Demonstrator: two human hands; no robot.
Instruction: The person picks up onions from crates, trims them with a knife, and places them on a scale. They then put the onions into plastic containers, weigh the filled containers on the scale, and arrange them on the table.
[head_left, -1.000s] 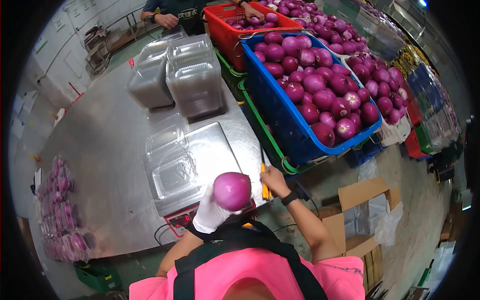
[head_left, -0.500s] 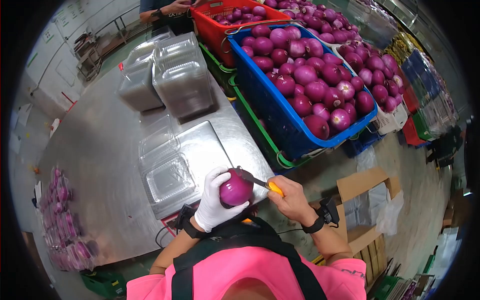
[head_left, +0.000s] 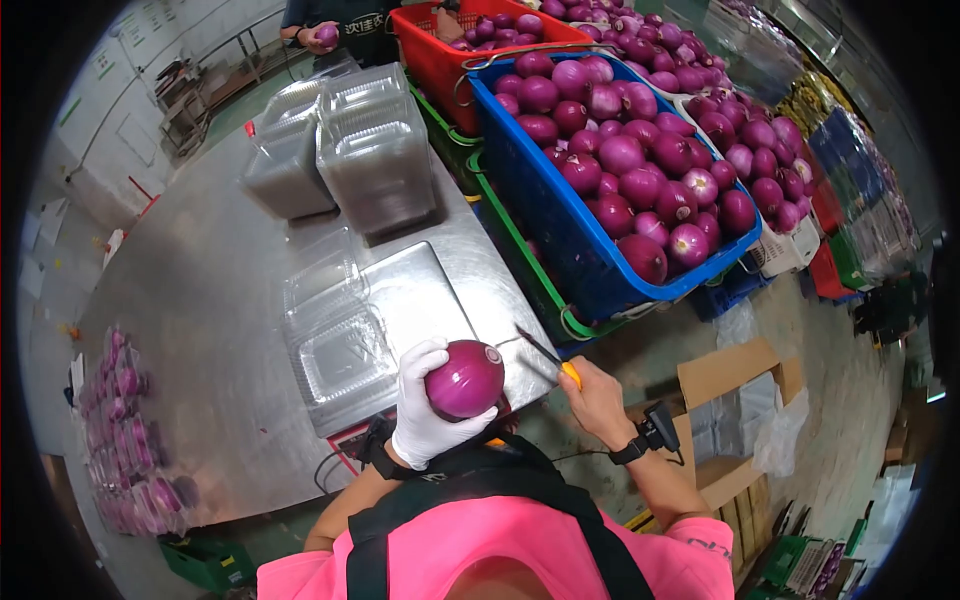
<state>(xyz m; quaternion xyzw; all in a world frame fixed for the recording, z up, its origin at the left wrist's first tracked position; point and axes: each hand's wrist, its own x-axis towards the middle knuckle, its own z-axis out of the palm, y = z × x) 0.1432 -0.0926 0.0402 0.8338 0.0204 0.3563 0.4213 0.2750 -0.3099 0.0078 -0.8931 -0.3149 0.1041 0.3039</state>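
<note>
A peeled-looking purple onion (head_left: 466, 379) is held in my left hand (head_left: 421, 411), which wears a white glove, its fingers wrapped round the left and lower side. A pale round cut mark shows at the onion's upper right. My bare right hand (head_left: 598, 402) is closed on the yellow handle of a knife (head_left: 541, 347), whose dark blade points up and left, apart from the onion. Just beyond my left hand an open clear plastic box (head_left: 342, 357) lies over the edge of a flat metal scale plate (head_left: 418, 293).
Stacked clear boxes (head_left: 375, 165) stand on the metal table (head_left: 210, 330). Packed onions (head_left: 125, 430) lie at its left edge. A blue crate (head_left: 600, 285) and a red crate (head_left: 425, 50) hold onions. At right is an open carton (head_left: 725, 375). Another person (head_left: 350, 30) holds an onion at the back.
My right hand and the knife have moved right, away from the onion. The onion has turned, so its pale cut mark shows. The other person's hand now shows an onion.
</note>
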